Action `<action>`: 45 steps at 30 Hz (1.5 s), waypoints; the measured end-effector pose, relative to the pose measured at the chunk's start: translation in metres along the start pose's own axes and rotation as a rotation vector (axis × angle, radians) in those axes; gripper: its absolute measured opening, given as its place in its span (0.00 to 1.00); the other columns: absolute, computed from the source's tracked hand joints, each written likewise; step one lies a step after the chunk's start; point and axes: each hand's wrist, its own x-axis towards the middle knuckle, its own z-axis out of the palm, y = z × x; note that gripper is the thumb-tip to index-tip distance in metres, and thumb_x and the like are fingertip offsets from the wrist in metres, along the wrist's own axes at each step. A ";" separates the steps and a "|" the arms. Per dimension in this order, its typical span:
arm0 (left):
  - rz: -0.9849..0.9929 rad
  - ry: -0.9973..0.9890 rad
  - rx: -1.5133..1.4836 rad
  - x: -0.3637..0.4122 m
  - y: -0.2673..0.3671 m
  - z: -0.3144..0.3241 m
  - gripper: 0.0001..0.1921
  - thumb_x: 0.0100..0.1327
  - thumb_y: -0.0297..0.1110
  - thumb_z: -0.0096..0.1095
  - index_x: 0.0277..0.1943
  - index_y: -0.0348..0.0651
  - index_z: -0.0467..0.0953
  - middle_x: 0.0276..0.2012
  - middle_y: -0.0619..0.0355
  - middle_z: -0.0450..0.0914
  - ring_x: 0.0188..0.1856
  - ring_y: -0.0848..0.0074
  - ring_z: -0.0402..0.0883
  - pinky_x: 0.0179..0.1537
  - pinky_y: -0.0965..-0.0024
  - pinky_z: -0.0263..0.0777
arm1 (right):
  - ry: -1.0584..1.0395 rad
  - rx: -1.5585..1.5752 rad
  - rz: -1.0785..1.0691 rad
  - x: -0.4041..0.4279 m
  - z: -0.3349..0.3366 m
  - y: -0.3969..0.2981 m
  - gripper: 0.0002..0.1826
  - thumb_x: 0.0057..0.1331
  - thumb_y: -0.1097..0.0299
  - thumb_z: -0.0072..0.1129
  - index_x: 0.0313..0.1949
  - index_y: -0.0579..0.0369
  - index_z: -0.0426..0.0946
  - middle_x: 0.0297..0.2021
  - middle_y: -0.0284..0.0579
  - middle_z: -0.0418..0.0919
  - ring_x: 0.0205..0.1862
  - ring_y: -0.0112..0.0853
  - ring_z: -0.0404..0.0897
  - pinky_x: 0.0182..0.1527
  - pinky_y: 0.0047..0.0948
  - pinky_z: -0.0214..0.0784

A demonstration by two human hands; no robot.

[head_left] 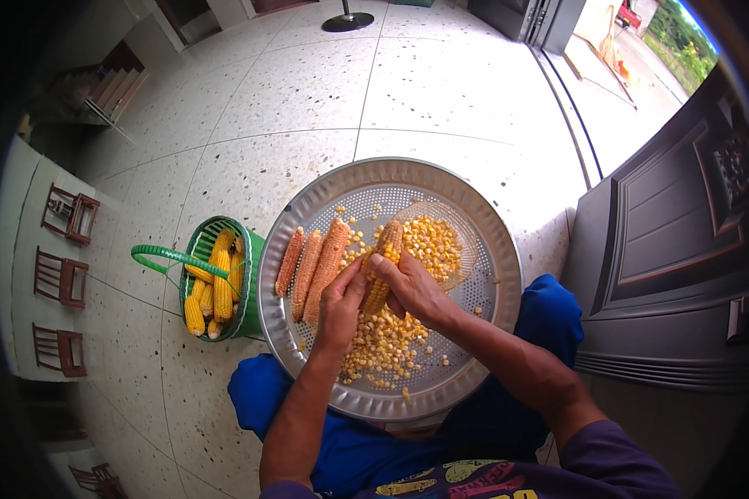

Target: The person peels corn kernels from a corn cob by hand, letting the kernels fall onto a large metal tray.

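A partly shelled corn cob is held between my two hands over a round perforated metal tray. My left hand grips its left side, and my right hand grips it from the right with the thumb on the kernels. Bare cob shows at the upper end; yellow kernels remain lower down. Several stripped cobs lie side by side at the tray's left. Loose kernels are heaped below my hands, and a clear ribbed bowl holds more kernels.
Left of the tray stands a green woven basket with an arched handle, holding several yellow corn ears. A dark panelled door is close on the right. Wooden chairs line the left wall. A round black stand base rests on the floor ahead.
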 end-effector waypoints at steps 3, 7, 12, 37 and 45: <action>0.015 0.014 0.054 0.001 -0.004 -0.003 0.25 0.80 0.44 0.49 0.69 0.33 0.69 0.59 0.51 0.79 0.59 0.74 0.77 0.59 0.72 0.71 | 0.002 0.034 0.023 0.000 0.000 0.001 0.29 0.76 0.42 0.46 0.35 0.61 0.74 0.16 0.38 0.71 0.15 0.25 0.71 0.17 0.28 0.61; 0.021 0.053 0.111 0.002 -0.012 -0.008 0.24 0.81 0.42 0.47 0.68 0.32 0.70 0.59 0.51 0.79 0.59 0.74 0.77 0.60 0.71 0.71 | -0.024 0.064 0.017 -0.001 -0.001 -0.001 0.30 0.77 0.42 0.45 0.35 0.61 0.74 0.15 0.38 0.71 0.12 0.25 0.70 0.15 0.27 0.60; 0.100 0.088 0.165 0.001 -0.007 -0.008 0.23 0.81 0.42 0.48 0.66 0.32 0.72 0.58 0.51 0.79 0.58 0.74 0.77 0.60 0.71 0.71 | -0.056 0.095 0.047 -0.002 -0.004 -0.003 0.31 0.77 0.41 0.45 0.35 0.61 0.73 0.14 0.38 0.70 0.11 0.24 0.69 0.13 0.27 0.59; -0.089 -0.164 -0.340 -0.003 0.012 -0.002 0.30 0.81 0.54 0.38 0.65 0.32 0.70 0.57 0.48 0.79 0.61 0.67 0.77 0.66 0.64 0.66 | -0.307 0.028 -0.114 -0.003 -0.004 -0.010 0.42 0.77 0.36 0.37 0.61 0.71 0.71 0.54 0.60 0.77 0.55 0.41 0.78 0.61 0.32 0.69; 0.171 0.025 -0.339 0.000 0.010 -0.006 0.26 0.80 0.50 0.44 0.60 0.33 0.74 0.56 0.48 0.80 0.59 0.68 0.78 0.65 0.62 0.68 | -0.341 0.228 0.076 -0.005 0.000 -0.006 0.48 0.74 0.31 0.38 0.70 0.69 0.62 0.61 0.64 0.72 0.62 0.45 0.75 0.62 0.38 0.71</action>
